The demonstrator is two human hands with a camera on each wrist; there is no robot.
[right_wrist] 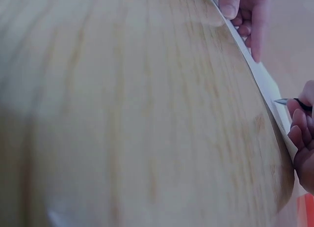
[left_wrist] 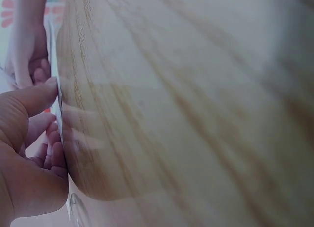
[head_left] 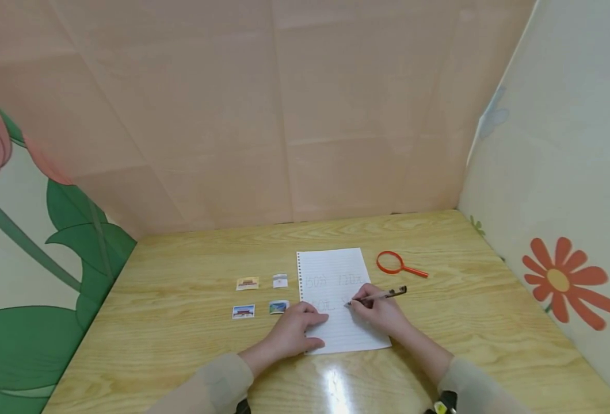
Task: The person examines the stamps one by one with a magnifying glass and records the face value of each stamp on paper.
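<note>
A sheet of lined paper (head_left: 331,263) with punched holes down its left edge lies on the table, bearing faint handwritten figures in two rows. My right hand (head_left: 380,315) grips a dark patterned pen (head_left: 395,292), its tip at the lower row of writing. In the right wrist view the pen (right_wrist: 290,101) points at the paper's surface. On the sheet's lower left rests my left hand (head_left: 293,330), fingers and thumb spread. Left of the sheet are several small stamp-like pictures, one of them a green and blue picture (head_left: 278,307) close to my left fingers.
A red magnifying glass (head_left: 410,269) lies to the right of the paper. The other small pictures include a yellow one (head_left: 247,283), a pale one (head_left: 280,280) and one with a red building (head_left: 243,311). Walls border the wooden table (head_left: 180,299) at the back and sides.
</note>
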